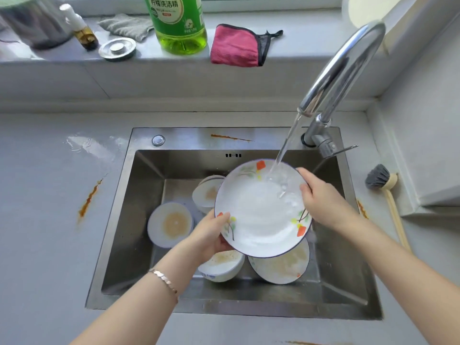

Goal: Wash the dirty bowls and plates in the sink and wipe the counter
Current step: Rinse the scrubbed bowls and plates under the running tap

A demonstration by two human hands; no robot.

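Observation:
A white plate with a flower pattern (258,210) is held tilted over the steel sink (119,232). My left hand (211,235) grips its lower left rim and my right hand (323,197) grips its right rim. Water from the faucet (341,68) runs onto the plate's upper part. Under it in the basin lie a dirty plate (281,267) and three dirty bowls: one at the left (170,224), one behind (206,192), one at the front (221,267). Orange-brown stains mark the counter at the left (89,200) and the sink's back ledge (231,137).
On the back sill stand a green dish soap bottle (179,23), a pink cloth (236,46), a grey cloth (127,26), a metal sink plug (117,49) and a small bottle (82,31). A dish brush (383,185) lies right of the sink. A puddle (92,148) wets the left counter.

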